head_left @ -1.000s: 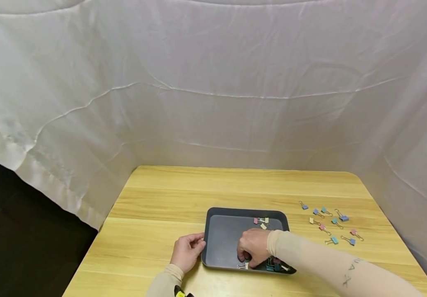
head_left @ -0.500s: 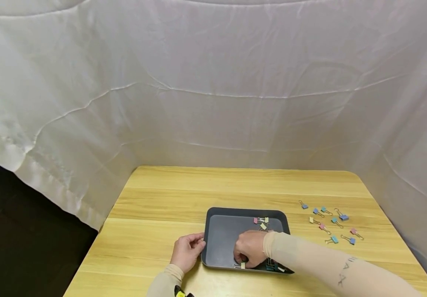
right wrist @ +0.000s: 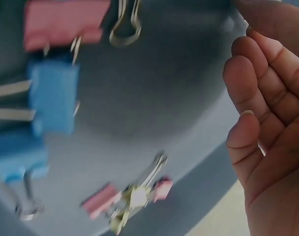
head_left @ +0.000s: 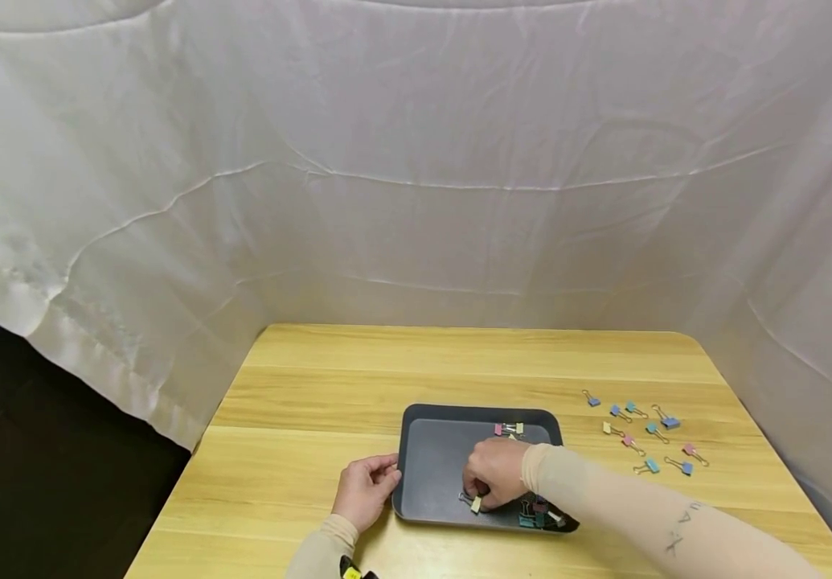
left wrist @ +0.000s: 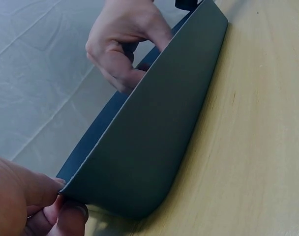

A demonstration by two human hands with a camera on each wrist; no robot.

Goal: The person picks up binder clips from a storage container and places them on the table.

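Note:
My left hand (head_left: 366,490) pinches the left rim of a dark grey tray (head_left: 430,462); the left wrist view shows the thumb (left wrist: 41,189) over the tray's edge. Inside the tray's near part, my right hand (head_left: 497,470) reaches down with bent fingers and pinches a yellow binder clip (head_left: 475,505), its wire handles pointing left. The right wrist view mostly hides that clip behind the fingers (right wrist: 240,73). Teal and other binder clips (head_left: 531,517) lie under the right wrist. Pink and yellow clips (head_left: 510,429) sit at the tray's far right.
Several loose blue, teal, pink and yellow binder clips (head_left: 633,442) are scattered on the wooden table (head_left: 300,402), right of the tray. Pale cloth (head_left: 416,241) hangs behind the table and along its sides.
My right hand shifted left, then back right and slightly away from me. The yellow clip moved along with it and turned. My left hand and the tray stayed in place.

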